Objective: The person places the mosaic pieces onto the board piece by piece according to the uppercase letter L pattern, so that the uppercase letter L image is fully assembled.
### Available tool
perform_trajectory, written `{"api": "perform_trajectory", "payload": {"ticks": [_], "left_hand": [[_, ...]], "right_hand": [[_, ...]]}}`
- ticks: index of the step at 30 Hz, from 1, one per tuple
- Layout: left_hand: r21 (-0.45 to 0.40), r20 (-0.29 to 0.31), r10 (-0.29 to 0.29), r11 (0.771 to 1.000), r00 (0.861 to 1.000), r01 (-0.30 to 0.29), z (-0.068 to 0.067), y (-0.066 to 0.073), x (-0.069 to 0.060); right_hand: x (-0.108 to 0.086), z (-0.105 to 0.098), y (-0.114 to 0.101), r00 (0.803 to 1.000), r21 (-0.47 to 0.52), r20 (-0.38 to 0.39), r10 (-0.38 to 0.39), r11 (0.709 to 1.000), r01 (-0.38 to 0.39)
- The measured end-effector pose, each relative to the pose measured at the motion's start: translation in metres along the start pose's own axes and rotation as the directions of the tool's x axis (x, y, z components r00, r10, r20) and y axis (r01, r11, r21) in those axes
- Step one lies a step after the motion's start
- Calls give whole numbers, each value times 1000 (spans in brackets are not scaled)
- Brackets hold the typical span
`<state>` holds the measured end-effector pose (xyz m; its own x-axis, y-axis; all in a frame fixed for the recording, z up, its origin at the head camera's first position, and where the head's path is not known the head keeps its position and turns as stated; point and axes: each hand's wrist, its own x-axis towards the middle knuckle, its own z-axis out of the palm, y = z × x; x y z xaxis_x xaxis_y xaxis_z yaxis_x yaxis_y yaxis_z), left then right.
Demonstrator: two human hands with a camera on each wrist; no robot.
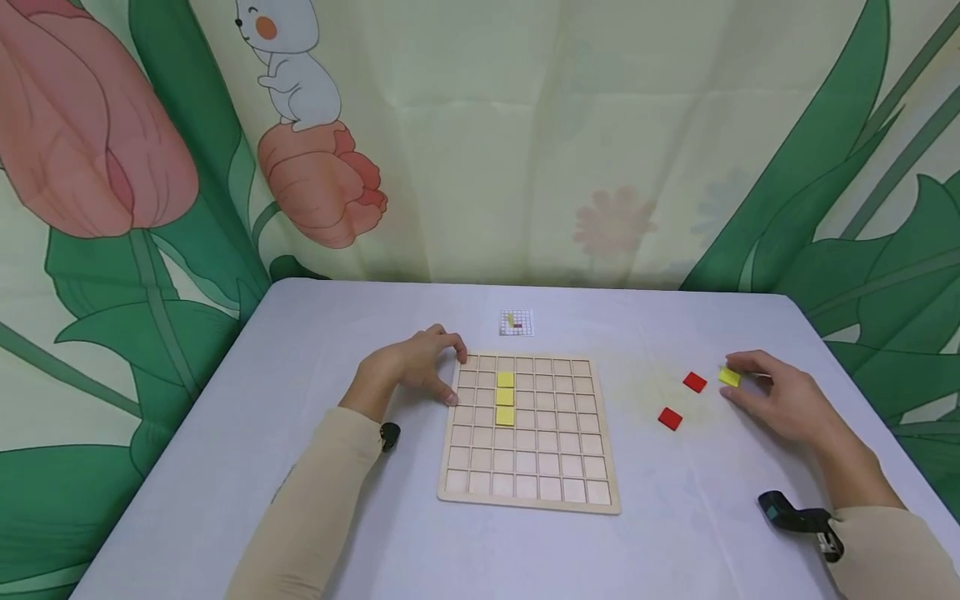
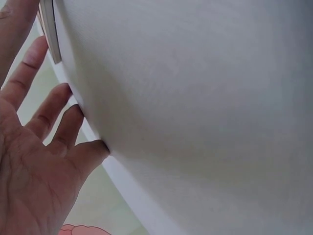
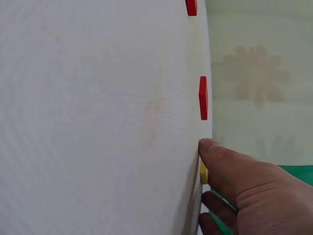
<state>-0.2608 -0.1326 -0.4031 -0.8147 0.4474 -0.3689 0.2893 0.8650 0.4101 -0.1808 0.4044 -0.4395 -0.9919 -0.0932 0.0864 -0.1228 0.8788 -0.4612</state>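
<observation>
One yellow tile (image 1: pixel 730 377) sits right of centre in the frame, held between the curved thumb and fingers of my right hand (image 1: pixel 783 402); how firm that pinch is, I cannot tell. Just left of it, two red tiles (image 1: pixel 694 382) lie loose on the table (image 1: pixel 667 533). Mid-frame, three yellow tiles (image 1: pixel 506 397) form a column in the grid board (image 1: pixel 528 504), whose upper left edge my left hand (image 1: pixel 416 362) touches, fingers spread. Going by the small pattern card (image 1: pixel 516 322) above the board, I'd judge the laying half done: one yellow and both reds remain.
</observation>
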Motion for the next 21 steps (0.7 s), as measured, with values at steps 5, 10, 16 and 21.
{"api": "perform_trajectory", "payload": {"ticks": [5, 10, 16, 21], "left_hand": [[-8, -7, 6, 1000, 1000, -6, 1, -1, -1], [-6, -19, 18, 1000, 1000, -18, -1, 0, 1], [2, -18, 17, 1000, 1000, -17, -3, 2, 2], [-2, 3, 6, 1000, 1000, -6, 0, 1, 2]], "right_hand": [[1, 1, 1, 999, 5, -31, -16, 1000, 17], [0, -1, 2, 999, -5, -43, -29, 1000, 29], [0, -7, 1, 999, 15, -43, -26, 1000, 26], [3, -7, -5, 999, 57, -23, -26, 998, 28]]}}
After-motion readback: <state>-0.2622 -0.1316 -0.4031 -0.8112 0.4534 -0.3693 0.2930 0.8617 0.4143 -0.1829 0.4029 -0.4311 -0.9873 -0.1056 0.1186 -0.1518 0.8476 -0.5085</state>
